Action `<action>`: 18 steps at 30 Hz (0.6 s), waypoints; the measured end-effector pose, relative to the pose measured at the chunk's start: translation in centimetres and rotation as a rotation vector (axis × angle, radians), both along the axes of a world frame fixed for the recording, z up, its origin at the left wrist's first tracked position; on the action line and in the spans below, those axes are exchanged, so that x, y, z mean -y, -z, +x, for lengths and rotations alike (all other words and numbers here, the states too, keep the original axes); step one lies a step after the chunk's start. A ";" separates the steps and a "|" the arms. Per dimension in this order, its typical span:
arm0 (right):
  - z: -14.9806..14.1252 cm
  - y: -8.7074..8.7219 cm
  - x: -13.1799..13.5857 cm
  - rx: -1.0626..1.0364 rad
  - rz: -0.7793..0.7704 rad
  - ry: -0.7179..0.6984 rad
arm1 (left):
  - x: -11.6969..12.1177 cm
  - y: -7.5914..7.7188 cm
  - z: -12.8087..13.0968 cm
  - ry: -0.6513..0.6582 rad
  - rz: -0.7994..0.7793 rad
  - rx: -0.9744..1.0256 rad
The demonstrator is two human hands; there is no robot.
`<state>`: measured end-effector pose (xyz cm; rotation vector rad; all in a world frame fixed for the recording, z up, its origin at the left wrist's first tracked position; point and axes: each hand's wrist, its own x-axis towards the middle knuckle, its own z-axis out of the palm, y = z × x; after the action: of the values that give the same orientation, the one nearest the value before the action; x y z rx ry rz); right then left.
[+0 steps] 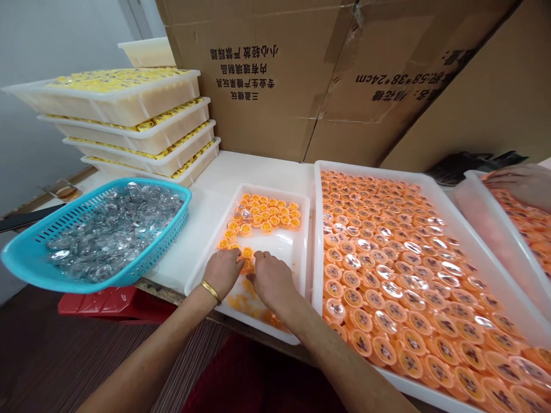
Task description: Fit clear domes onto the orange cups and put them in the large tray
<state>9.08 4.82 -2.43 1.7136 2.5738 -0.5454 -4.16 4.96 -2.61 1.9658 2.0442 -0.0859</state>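
In the shallow white tray (305, 229), my left hand (222, 272), with a gold bracelet at the wrist, has its fingers curled and its thumb turned inward. My right hand (274, 281) faces it, fingers bent in the same way. Between the two thumbs is a small orange plastic cup (247, 252), which both hands appear to pinch; my fingers partly cover it. Beyond them, several open orange cups (267, 226) with yellow-orange insides stand in the tray. One clear plastic piece (246, 214) lies among these. Orange bits (245, 304) are scattered near the front.
At the left, a blue basket (185, 215) holds clear plastic pieces. Stacked white trays (167, 106) of yellow items stand behind it. A large tray (318, 229) of lidded orange cups is at right, near another person's hand (523, 183). Cardboard boxes (275, 126) wall the back.
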 end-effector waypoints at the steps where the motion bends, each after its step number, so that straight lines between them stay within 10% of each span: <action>1: 0.1 0.1 -0.2 -0.002 0.008 0.008 | 0.0 -0.1 -0.2 -0.006 0.006 0.009; 18: -0.8 0.7 -2.1 0.021 0.045 0.036 | -1.2 0.5 -0.3 0.075 -0.026 -0.040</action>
<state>8.24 6.88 -3.08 1.7728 2.5651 -0.4707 -4.45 6.20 -3.09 2.0405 1.9828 -0.1689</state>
